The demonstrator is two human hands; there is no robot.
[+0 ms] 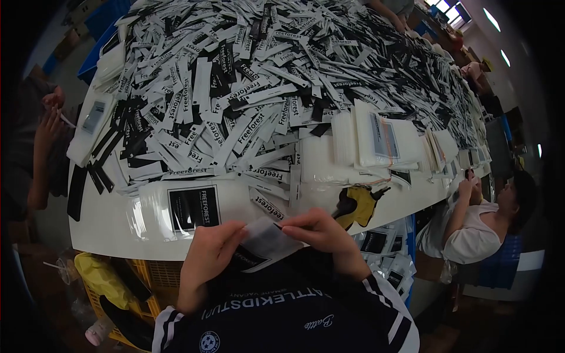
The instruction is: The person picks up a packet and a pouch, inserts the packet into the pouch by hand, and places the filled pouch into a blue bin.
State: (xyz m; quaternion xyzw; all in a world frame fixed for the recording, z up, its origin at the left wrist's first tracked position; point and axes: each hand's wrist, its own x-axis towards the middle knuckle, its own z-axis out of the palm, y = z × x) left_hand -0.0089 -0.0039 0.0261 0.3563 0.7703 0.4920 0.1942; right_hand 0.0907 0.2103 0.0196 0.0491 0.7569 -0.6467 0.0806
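Observation:
Near the table's front edge, my left hand [215, 253] and my right hand [321, 233] pinch the two sides of a translucent plastic bag [262, 240] with a black printed panel. The bag is held over my lap. Just beyond my left hand lies a stack of clear bags [154, 209] with black Freeforest labels. Behind my hands spreads a big heap of black and white Freeforest packets [250, 132]. More bundled bags [382, 141] stand to the right of the heap's front, with a yellow and black object [359, 207] below them.
People sit or stand at the left [44, 129], right [482, 220] and far side of the table [376, 219]. A yellow crate [162, 276] with a yellow cloth is at lower left. A blue bin of bagged items [391, 253] stands at lower right.

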